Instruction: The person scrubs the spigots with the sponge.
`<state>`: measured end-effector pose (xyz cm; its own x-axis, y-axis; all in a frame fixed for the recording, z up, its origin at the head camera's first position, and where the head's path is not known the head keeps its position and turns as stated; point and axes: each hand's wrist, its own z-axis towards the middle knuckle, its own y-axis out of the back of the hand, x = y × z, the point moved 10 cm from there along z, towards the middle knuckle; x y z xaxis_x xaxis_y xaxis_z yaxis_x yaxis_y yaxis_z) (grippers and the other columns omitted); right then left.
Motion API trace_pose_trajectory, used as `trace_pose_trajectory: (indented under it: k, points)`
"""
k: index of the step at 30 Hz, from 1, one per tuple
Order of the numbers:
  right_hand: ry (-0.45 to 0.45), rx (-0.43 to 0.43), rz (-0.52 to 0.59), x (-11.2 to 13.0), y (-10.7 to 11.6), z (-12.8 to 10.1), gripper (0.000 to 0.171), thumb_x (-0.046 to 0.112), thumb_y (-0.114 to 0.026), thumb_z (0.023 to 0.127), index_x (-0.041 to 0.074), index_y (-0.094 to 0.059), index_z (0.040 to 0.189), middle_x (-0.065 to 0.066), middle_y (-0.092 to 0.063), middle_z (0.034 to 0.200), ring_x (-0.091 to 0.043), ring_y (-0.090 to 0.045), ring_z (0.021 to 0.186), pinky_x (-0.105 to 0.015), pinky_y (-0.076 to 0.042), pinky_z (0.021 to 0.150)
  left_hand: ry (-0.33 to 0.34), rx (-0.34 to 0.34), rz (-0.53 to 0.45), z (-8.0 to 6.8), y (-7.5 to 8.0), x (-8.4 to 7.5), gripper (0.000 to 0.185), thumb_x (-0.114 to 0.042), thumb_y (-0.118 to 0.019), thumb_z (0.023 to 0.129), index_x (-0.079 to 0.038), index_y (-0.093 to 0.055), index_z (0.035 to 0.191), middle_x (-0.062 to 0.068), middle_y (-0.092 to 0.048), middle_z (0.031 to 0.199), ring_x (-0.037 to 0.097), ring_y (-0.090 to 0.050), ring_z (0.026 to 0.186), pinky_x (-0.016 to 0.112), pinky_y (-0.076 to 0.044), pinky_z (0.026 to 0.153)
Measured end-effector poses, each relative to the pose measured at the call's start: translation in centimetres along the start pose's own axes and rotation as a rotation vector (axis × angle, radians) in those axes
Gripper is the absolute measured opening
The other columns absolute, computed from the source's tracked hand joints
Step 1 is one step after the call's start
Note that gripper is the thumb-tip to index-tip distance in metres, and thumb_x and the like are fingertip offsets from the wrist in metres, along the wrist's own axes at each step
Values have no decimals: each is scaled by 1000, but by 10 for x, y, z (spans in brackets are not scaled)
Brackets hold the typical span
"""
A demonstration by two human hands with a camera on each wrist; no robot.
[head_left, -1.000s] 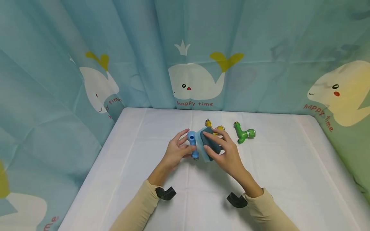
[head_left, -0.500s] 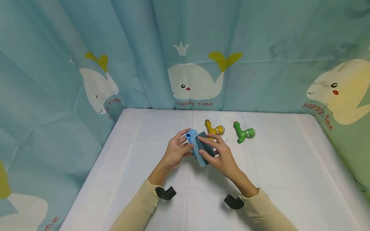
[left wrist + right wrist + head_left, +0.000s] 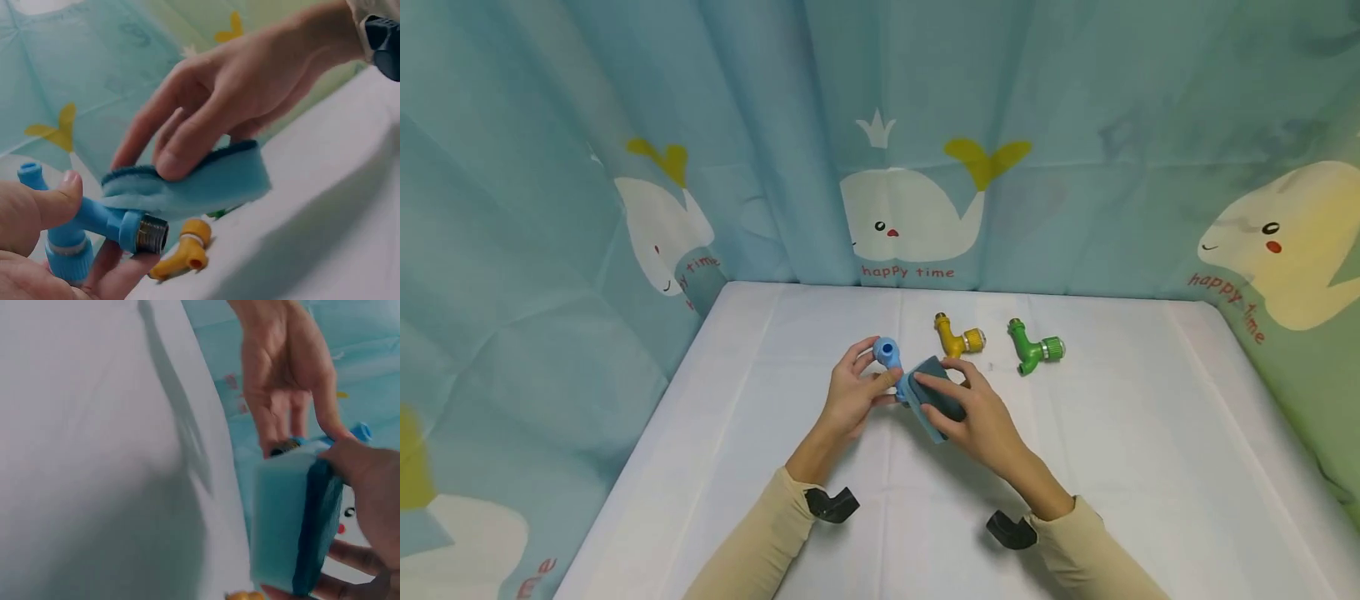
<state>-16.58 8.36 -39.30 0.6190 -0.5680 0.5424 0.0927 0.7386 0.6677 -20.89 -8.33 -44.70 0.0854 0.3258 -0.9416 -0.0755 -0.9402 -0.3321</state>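
A blue plastic faucet (image 3: 106,220) with a threaded metal end is gripped between the thumb and fingers of my left hand (image 3: 850,397), above the table. My right hand (image 3: 981,417) pinches a two-layer sponge (image 3: 934,398), light blue with a dark blue-green scouring side. In the left wrist view the sponge's pale side lies against the faucet's body near the thread. The right wrist view shows the sponge (image 3: 284,519) hiding most of the faucet. Just beyond my hands a yellow faucet (image 3: 958,337) lies on the table, with a green faucet (image 3: 1033,346) to its right.
The white-covered table (image 3: 760,367) ends at a blue-green curtain (image 3: 760,208) with printed whales, which hangs along the back and sides. Black wrist mounts (image 3: 832,505) sit at both cuffs.
The sponge has moved left and down along the blue faucet, towards its threaded end. My left hand has turned the faucet so its spout opening faces up. The yellow faucet is less covered.
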Motion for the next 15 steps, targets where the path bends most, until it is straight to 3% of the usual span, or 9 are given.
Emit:
trace_pose_trajectory:
  k: [11, 15]
  points:
    - [-29, -14, -4, -7, -2, -5, 43, 22, -83, 89, 20, -73, 130, -20, -57, 136, -27, -63, 95, -44, -58, 74, 124, -54, -126, -3, 4, 14, 64, -25, -66, 103, 1, -35, 153, 15, -57, 123, 21, -67, 87, 42, -63, 71]
    - [-37, 2, -3, -7, -3, -6, 42, 24, -82, 89, 20, -73, 131, -19, -57, 137, -27, -63, 97, -43, -57, 75, 163, -60, -185, -3, 5, 17, 60, -29, -65, 103, 2, -38, 148, 9, -56, 110, 23, -67, 87, 47, -62, 73]
